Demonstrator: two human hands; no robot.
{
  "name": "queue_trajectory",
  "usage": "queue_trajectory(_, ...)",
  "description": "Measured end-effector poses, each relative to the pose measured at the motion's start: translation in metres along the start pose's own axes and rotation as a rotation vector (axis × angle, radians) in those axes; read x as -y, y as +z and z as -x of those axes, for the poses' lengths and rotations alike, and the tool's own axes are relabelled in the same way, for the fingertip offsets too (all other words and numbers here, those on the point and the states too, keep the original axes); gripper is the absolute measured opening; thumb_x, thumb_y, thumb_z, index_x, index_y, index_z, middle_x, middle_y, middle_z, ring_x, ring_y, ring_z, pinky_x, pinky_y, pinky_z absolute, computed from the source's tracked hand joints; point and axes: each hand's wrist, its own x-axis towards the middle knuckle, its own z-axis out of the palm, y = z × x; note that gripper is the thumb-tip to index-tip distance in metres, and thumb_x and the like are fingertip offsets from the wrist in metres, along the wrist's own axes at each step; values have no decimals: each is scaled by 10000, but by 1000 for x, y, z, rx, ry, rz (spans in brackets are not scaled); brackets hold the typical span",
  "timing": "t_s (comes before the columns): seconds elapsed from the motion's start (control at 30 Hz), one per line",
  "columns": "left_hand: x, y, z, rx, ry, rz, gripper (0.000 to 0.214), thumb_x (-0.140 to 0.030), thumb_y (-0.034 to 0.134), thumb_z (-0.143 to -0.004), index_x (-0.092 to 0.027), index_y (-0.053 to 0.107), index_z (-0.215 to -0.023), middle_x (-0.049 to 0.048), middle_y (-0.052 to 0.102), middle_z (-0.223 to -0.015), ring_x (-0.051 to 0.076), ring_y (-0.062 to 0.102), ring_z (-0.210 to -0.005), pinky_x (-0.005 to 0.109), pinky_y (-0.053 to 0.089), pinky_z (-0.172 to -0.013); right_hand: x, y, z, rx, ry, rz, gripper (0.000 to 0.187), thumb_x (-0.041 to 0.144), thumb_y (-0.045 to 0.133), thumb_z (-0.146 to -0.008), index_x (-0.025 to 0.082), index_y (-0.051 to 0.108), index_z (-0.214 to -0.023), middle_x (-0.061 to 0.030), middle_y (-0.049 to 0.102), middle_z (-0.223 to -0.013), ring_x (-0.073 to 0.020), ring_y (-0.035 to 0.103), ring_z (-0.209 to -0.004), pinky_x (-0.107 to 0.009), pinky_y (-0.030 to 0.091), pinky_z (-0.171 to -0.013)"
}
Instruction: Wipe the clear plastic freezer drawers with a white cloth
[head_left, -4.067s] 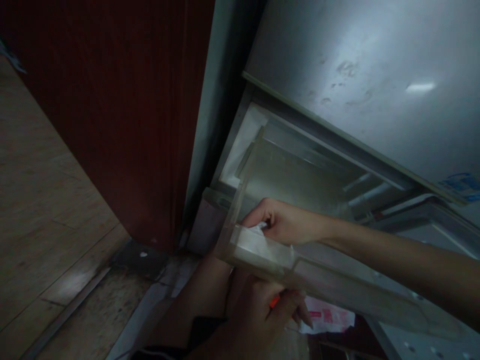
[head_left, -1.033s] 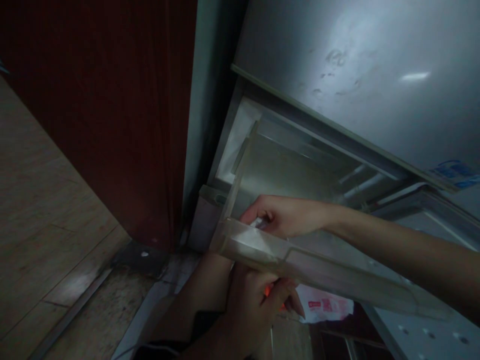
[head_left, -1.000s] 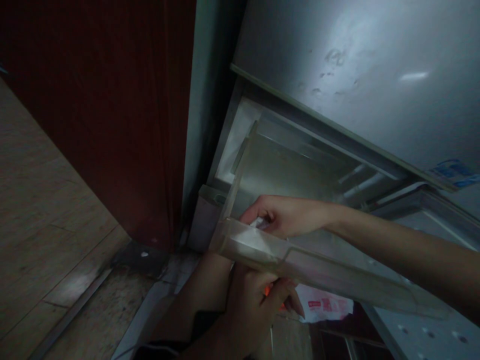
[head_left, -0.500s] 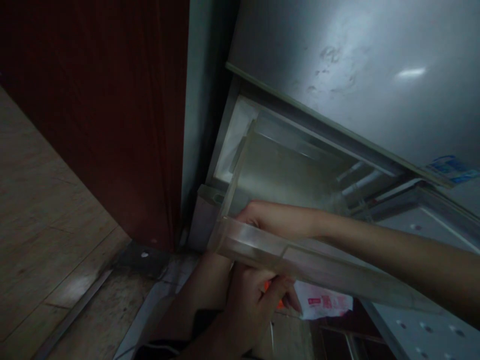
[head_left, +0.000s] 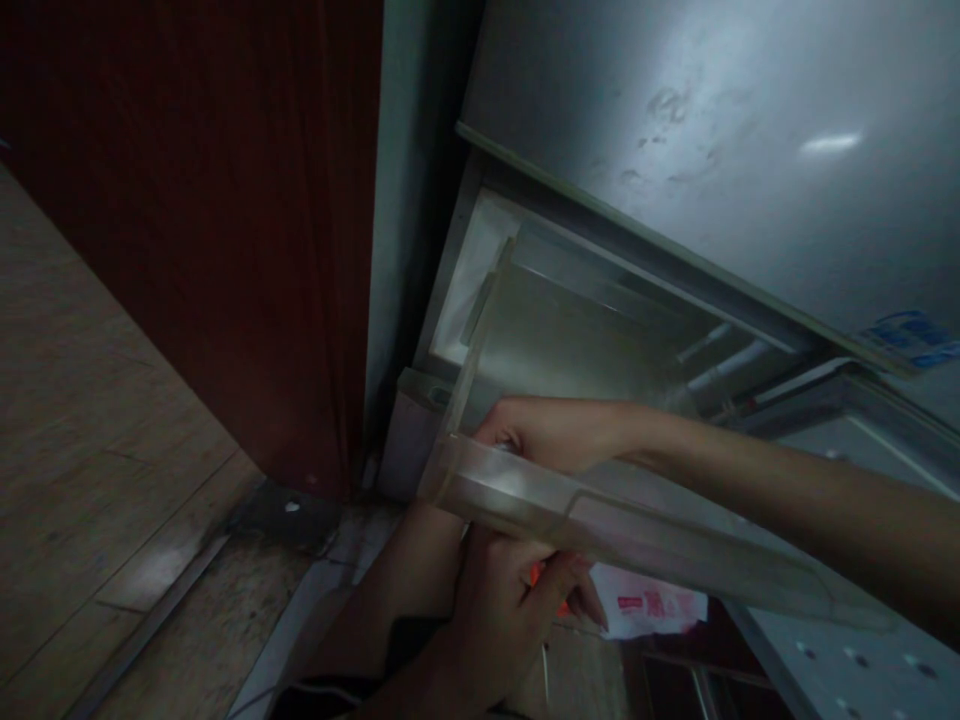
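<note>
A clear plastic drawer [head_left: 637,525] is pulled out of a fridge compartment and tilted in view. My right hand [head_left: 544,430] reaches in from the right, over the drawer's front wall, with its fingers curled down near the left front corner. The fingertips are hidden, and a small pale patch shows by them. Below the front wall is my left hand [head_left: 502,600], its fingers bent close to the drawer's underside. A bit of an orange thing [head_left: 537,573] shows between its thumb and fingers. Beside those fingers lies a white bag with pink print [head_left: 652,603].
The silver upper fridge door [head_left: 637,120] is closed above the drawer. An open lower door [head_left: 847,640] stands at the right. To the left rises a dark red wooden door [head_left: 225,220], with wood-look floor [head_left: 97,400] beyond it. My bare leg [head_left: 405,580] is under the drawer.
The picture has shifted slightly. My right wrist and forearm are bent a little differently inside the drawer, while my left hand and the drawer stay nearly in place.
</note>
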Motion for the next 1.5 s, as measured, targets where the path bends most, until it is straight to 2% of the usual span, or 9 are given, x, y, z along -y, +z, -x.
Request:
queue_trajectory(0.17, -1, 0, 1, 2, -31, 34, 514, -392, 497, -971, -166, 776, -603, 65, 729, -594, 149, 657, -593, 220, 450, -584, 7, 0, 3, 3, -9, -24, 225, 308, 803, -765, 123, 694, -702, 57, 574, -584, -88, 507, -631, -183, 447, -587)
queue_trajectory(0.27, -2, 0, 1, 8, -39, 25, 502, -383, 496, -959, -171, 775, -600, 67, 732, -598, 153, 657, -601, 223, 450, -586, 13, -2, 6, 16, -5, -59, 222, 298, 805, -768, 125, 685, -696, 58, 579, -591, -87, 524, -649, -190, 463, -625)
queue_trajectory(0.43, -2, 1, 1, 11, -59, 29, 494, -368, 478, -952, -175, 772, -607, 69, 748, -622, 152, 655, -583, 231, 466, -598, 4, 0, 0, 8, -58, 7, 245, 314, 770, -797, 127, 671, -674, 54, 557, -565, -95, 513, -643, -194, 442, -604)
queue_trajectory(0.53, -2, 1, 1, 25, -56, 34, 489, -339, 458, -949, -174, 771, -612, 73, 762, -652, 153, 669, -613, 230, 481, -632, -1, 2, -4, -32, -76, 115, 240, 289, 719, -826, 122, 670, -660, 43, 552, -564, -109, 525, -661, -198, 431, -594)
queue_trajectory(0.73, -6, 0, -1, 6, -103, 79, 455, -347, 501, -928, -167, 720, -572, 74, 751, -617, 155, 693, -587, 212, 521, -604, 7, 4, -10, -102, -102, 323, 255, 193, 636, -851, 115, 668, -610, 27, 550, -555, -117, 525, -659, -205, 429, -601)
queue_trajectory(0.93, -10, 0, -1, -12, -78, 88, 494, -417, 536, -938, -166, 700, -546, 58, 711, -564, 133, 644, -540, 193, 524, -589, -3, 7, -11, -218, -100, 210, 209, 214, 651, -842, 111, 687, -664, 30, 592, -590, -135, 575, -738, -234, 468, -696)
queue_trajectory(1.13, -14, -1, -1, -21, -68, -11, 503, -380, 517, -943, -167, 717, -534, 57, 698, -543, 135, 638, -545, 192, 509, -596, -4, 3, -8, -126, -79, 257, 214, 182, 662, -821, 111, 674, -619, 49, 547, -530, -127, 555, -698, -249, 459, -720)
queue_trajectory(1.33, -14, -2, -2, -17, -76, 2, 523, -434, 524, -941, -167, 712, -533, 57, 692, -536, 138, 625, -524, 201, 503, -578, 1, 5, -14, -199, -60, 266, 213, 170, 635, -840, 108, 692, -644, 24, 585, -572, -135, 554, -732, -234, 450, -695)
queue_trajectory(1.5, -11, -1, -2, -16, -77, -1, 522, -429, 523, -937, -176, 696, -515, 56, 689, -532, 140, 617, -520, 219, 513, -596, 3, 4, -10, -140, -23, 312, 246, 165, 650, -818, 117, 662, -578, 47, 507, -503, -123, 514, -658, -224, 417, -635)
